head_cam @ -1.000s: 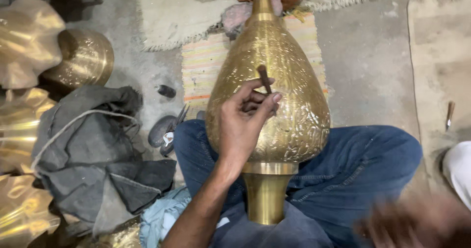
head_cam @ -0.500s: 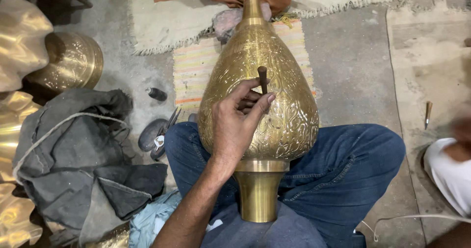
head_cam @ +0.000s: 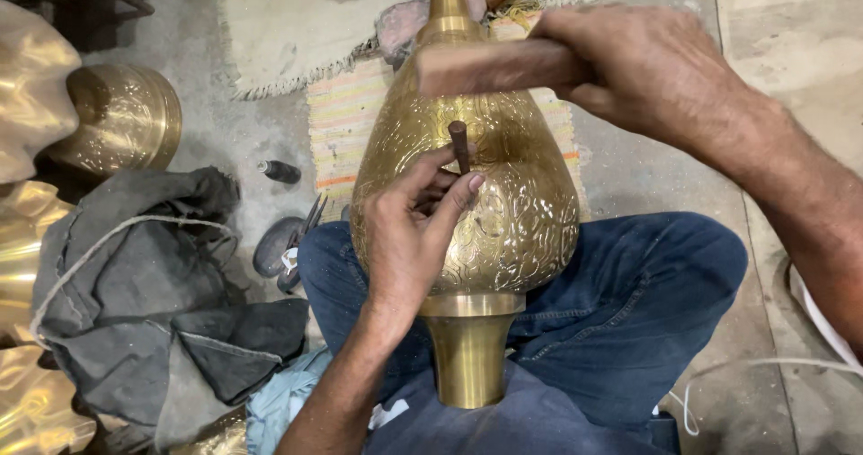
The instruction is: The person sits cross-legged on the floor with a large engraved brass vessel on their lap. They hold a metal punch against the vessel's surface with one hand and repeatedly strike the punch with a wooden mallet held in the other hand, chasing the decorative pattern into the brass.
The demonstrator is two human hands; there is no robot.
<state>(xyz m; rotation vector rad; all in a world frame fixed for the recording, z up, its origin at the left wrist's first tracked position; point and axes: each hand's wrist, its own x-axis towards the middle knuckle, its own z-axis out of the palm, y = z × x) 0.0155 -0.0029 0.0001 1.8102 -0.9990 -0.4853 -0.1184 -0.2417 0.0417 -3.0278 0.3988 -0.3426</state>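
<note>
**Punch Alignment on the Engraved Brass Vessel**

The brass vessel (head_cam: 485, 212) lies across the person's lap, long axis running away from the body: narrow neck toward the far rugs, plain cylindrical foot (head_cam: 469, 352) nearest the body.

The left hand (head_cam: 409, 230) rests on the vessel's upper flank, fingers pinched around a short dark punch (head_cam: 459, 145). The punch stands nearly upright, its tip against the engraved surface and its head free above the fingers.

The right hand (head_cam: 643, 68) is clenched around a wooden mallet (head_cam: 494, 66), held just above and slightly beyond the punch head. The mallet's long axis runs crosswise to the vessel. Nothing lies between mallet and punch head; the left thumb and forefinger sit just below it.

Surroundings: grey cloth (head_cam: 144, 284) and other brass pieces (head_cam: 121, 118) lie on the floor to the left, well apart.
</note>
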